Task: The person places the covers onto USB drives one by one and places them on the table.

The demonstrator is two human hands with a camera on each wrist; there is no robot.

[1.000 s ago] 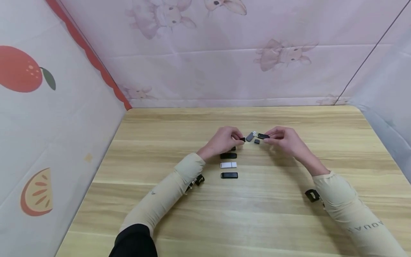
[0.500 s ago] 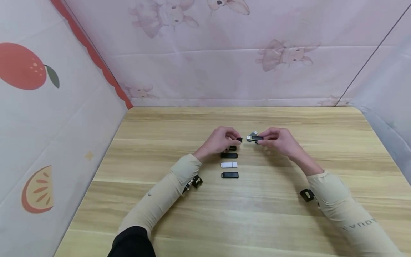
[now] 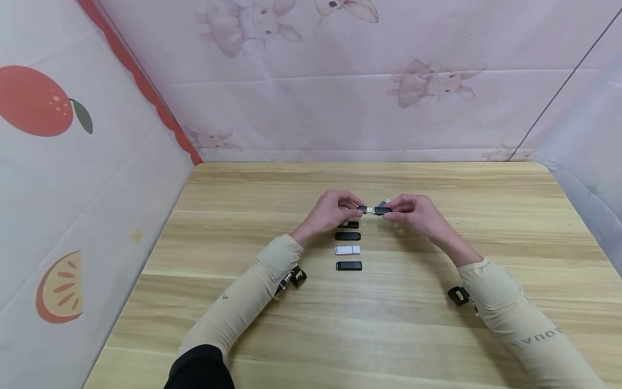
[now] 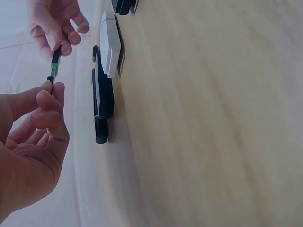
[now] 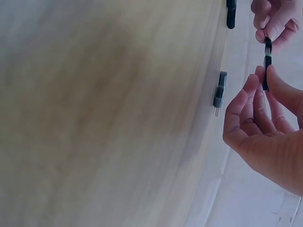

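Observation:
In the head view my left hand (image 3: 332, 215) pinches a small black cap (image 3: 362, 208) between thumb and index finger. Facing it, my right hand (image 3: 418, 214) pinches a black USB flash drive (image 3: 382, 210) by its body. The drive's metal plug (image 3: 370, 210) points left, its end right at the cap's mouth. Both wrist views show the two pieces lined up, with some plug visible between the cap (image 4: 50, 80) and the drive (image 5: 267, 74). Behind the held drive lies a grey USB flash drive (image 3: 386, 201), its plug uncovered and most of it hidden.
Below the left hand, a column of flash drives lies on the wooden table (image 3: 408, 324): a partly covered black one (image 3: 352, 224), another black one (image 3: 347, 236), a white one (image 3: 347, 250) and a black one (image 3: 349, 266). A printed cloth wall (image 3: 311, 119) stands behind.
My right hand has moved left with the black flash drive, bringing its plug to the cap. The left hand has shifted slightly left, still pinching the cap.

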